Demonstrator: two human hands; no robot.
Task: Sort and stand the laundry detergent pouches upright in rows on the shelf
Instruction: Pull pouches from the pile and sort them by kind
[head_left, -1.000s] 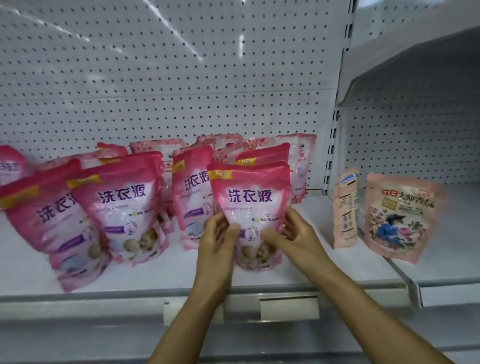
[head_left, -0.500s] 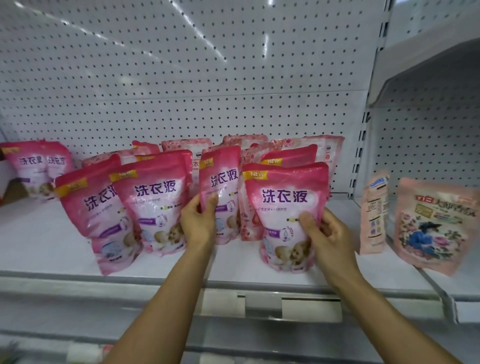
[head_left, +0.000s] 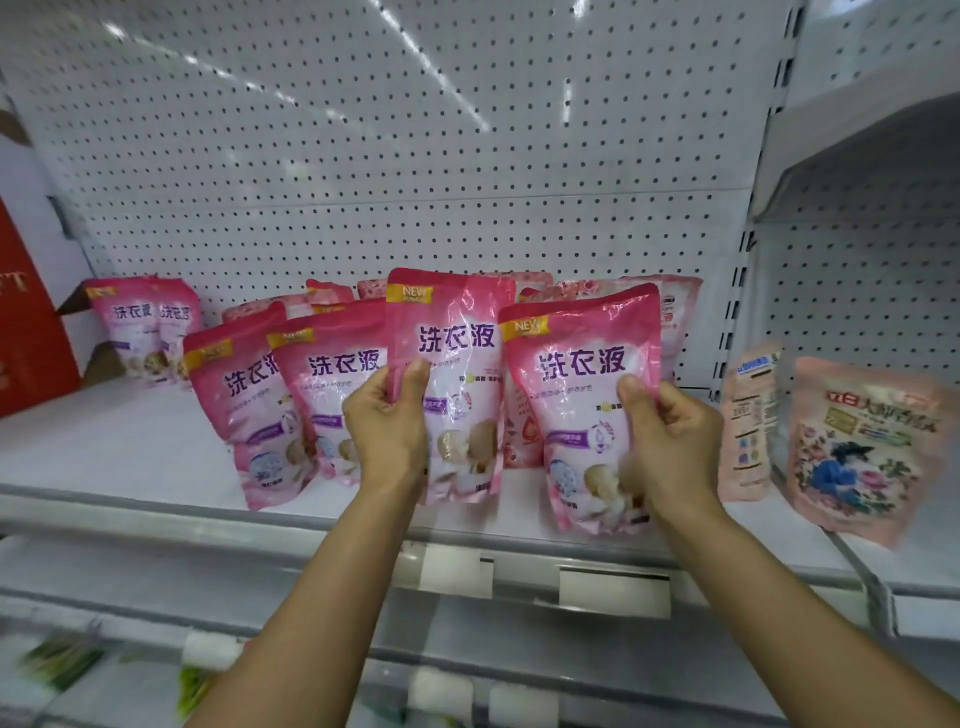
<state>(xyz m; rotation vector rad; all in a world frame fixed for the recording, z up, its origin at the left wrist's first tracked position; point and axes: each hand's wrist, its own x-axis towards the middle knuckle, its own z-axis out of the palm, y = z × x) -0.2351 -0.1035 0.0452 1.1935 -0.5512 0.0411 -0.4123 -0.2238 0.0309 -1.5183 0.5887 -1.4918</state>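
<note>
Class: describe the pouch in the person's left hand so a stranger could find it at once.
Start at the white pegboard shelf and its row of pink pouches. The left hand grips one pouch at the centre. It alone rises above its neighbours.

glossy crinkled plastic pouches (head_left: 451, 332) (light glinting off), matt white perforated metal back panel (head_left: 363, 156)

Detergent pouches (head_left: 332, 384) stand along the shelf's (head_left: 104, 457) front edge, more pouches (head_left: 675, 317) behind; two soap packs (head_left: 862, 447) at right.
</note>
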